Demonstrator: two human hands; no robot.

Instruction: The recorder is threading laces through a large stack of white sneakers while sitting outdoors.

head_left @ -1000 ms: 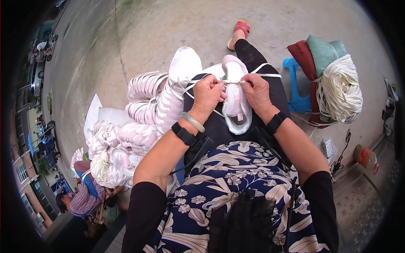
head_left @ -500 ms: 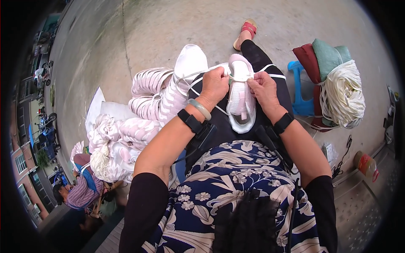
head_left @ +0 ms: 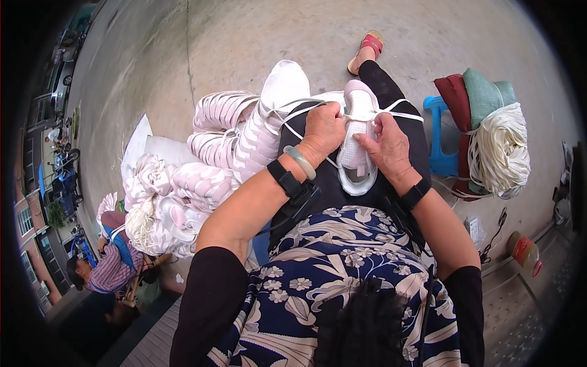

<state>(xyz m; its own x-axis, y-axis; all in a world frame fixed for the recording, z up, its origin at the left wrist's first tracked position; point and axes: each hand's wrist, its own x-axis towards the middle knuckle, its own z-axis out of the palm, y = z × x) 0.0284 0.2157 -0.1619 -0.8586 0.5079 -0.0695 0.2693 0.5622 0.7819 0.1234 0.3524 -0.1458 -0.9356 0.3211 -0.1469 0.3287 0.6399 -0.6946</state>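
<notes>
A white and pale pink shoe upper [head_left: 356, 147] lies on my lap, its pink toe pointing away from me and its heel opening near my waist. A white shoelace [head_left: 365, 115] crosses it near the toe, with loose ends running out to both sides. On the upper's left edge, my left hand [head_left: 322, 129] is closed with the lace pinched at its fingertips. My right hand [head_left: 391, 147] rests at the right edge, thumb apart from the forefinger; the thumb lies over the upper and the forefinger is close to the lace.
Bundled pink and white shoe uppers [head_left: 226, 137] are piled at my left. At right, a blue stool [head_left: 440, 137] stands beside red and green bundles [head_left: 486, 92] and a hank of white laces [head_left: 501, 150]. A bottle [head_left: 526, 252] lies lower right. Another person [head_left: 113, 269] sits far left.
My right thumb has moved away from the forefinger and down along the upper. My left hand still pinches the lace at the left edge. The whole view has shifted slightly.
</notes>
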